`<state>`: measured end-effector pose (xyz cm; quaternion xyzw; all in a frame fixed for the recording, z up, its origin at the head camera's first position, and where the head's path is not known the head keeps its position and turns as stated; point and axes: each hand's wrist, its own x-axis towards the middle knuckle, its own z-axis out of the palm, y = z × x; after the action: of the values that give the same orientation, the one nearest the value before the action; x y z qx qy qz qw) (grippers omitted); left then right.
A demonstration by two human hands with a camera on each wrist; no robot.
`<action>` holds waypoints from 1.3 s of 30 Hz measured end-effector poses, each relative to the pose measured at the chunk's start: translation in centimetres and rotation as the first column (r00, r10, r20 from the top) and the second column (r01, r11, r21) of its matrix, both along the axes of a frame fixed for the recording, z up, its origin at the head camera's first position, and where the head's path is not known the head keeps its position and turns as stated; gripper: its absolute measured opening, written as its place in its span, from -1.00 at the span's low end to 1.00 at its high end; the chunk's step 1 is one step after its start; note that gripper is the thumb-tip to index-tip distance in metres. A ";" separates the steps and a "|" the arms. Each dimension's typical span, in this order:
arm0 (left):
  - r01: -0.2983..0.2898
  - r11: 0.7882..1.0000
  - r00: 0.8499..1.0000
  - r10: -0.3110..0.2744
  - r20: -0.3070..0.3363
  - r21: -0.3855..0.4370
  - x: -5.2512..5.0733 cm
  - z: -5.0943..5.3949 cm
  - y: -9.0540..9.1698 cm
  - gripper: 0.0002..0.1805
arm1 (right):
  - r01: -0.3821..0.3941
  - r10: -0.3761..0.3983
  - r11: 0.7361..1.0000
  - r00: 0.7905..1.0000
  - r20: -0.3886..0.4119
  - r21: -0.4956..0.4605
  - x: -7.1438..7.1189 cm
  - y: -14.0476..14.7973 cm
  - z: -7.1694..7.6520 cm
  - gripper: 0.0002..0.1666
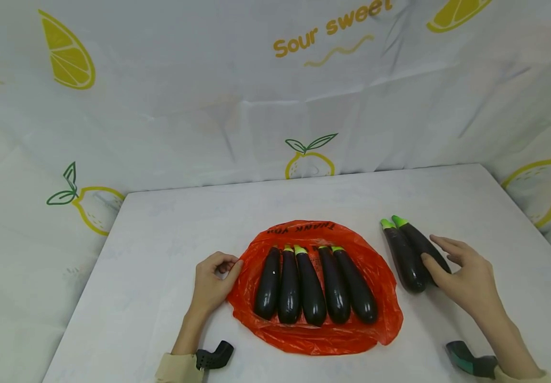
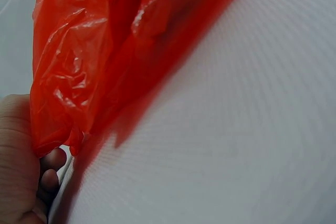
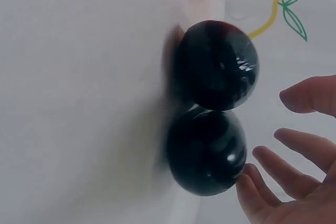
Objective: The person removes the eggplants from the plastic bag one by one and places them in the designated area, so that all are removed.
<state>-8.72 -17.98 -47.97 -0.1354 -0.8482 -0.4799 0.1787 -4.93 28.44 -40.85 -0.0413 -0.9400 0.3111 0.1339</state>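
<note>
Several dark eggplants (image 1: 311, 298) with green caps lie side by side on a red plastic bag (image 1: 323, 343), spread flat. My left hand (image 1: 214, 279) pinches the bag's left edge between thumb and fingers; the left wrist view shows the red plastic (image 2: 71, 77) rising from that grip. Two more eggplants lie right of the bag, one on the left (image 1: 404, 260) and one on the right (image 1: 421, 242). Over the right one hovers my right hand (image 1: 469, 276), thumb and fingers spread. In the right wrist view, the spread hand (image 3: 299, 182) is beside both eggplants' rounded ends; whether a fingertip touches is unclear.
A white-covered table (image 1: 160, 239) carries everything. Behind it hangs a white cloth (image 1: 184, 133) printed with lemons and lettering. A dark device is strapped at each wrist, the left one (image 1: 215, 355) and the right one (image 1: 469, 361).
</note>
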 end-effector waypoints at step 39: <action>0.003 1.000 1.000 -0.003 -0.010 0.013 0.1 -0.1 -0.1 -0.97 | -0.124 0.118 0.991 0.988 -0.101 -0.046 1.3 -3.9 3.2 -0.44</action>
<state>-8.65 -18.04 -48.04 -0.1379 -0.8439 -0.4850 0.1830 -3.61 24.56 -37.65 0.0277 -0.9246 0.3446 0.1598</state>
